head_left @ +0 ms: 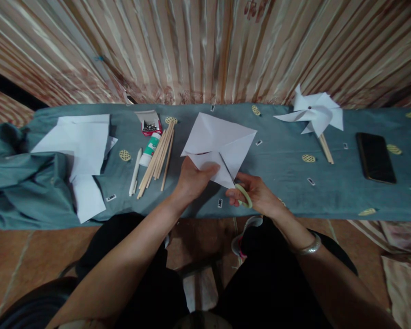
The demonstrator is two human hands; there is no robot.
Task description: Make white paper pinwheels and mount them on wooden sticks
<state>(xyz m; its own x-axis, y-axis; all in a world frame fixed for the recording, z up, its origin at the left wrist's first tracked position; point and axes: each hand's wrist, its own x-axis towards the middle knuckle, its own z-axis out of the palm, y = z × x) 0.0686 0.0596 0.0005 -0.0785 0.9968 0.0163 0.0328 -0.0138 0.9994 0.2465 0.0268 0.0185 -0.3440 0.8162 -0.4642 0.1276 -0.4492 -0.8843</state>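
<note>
A white square sheet of paper (222, 132) is held just above the cloth, with fold lines running across it and a slit on its left side. My left hand (194, 179) grips its near left part, thumb on top and the other fingers hidden beneath. In my right hand (251, 194) is a pair of scissors (244, 195) with pale green handles. Their blades lie along a line in the paper's near right corner, partly covered by the sheet. My right fingers are curled through and around the handles.
Left of the paper are wooden sticks (159, 157), a glue stick (150, 149), a white pen (135, 171), and an open red box (150, 125) of small metal pins. White paper sheets (89, 146) lie farther left. A paper pinwheel (317, 112) and a phone (376, 157) rest at right.
</note>
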